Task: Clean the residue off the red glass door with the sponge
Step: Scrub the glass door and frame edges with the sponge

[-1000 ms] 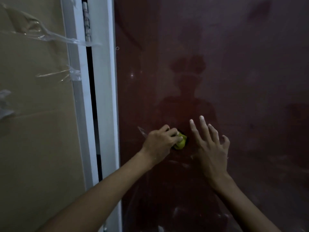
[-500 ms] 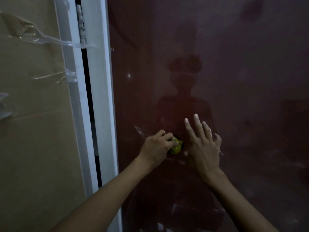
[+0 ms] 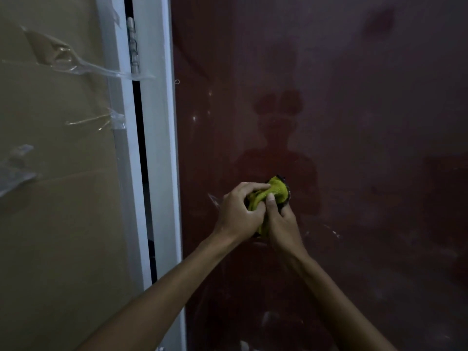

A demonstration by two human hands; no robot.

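Both the left hand (image 3: 239, 211) and right hand (image 3: 281, 224) grip the yellow-green sponge (image 3: 274, 192), bunched just before the red glass door (image 3: 354, 122); refold it compactly, then press flat onto the pale smears.

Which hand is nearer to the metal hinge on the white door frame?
Left. The left hand grips the sponge on the side toward the hinge, which is far above it to the left. The right hand holds the sponge farther right.

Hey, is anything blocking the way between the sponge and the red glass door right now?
Nothing visible does. The left hand and right hand both grip the yellow-green sponge right in front of the red glass door, with only their fingers wrapped around it.
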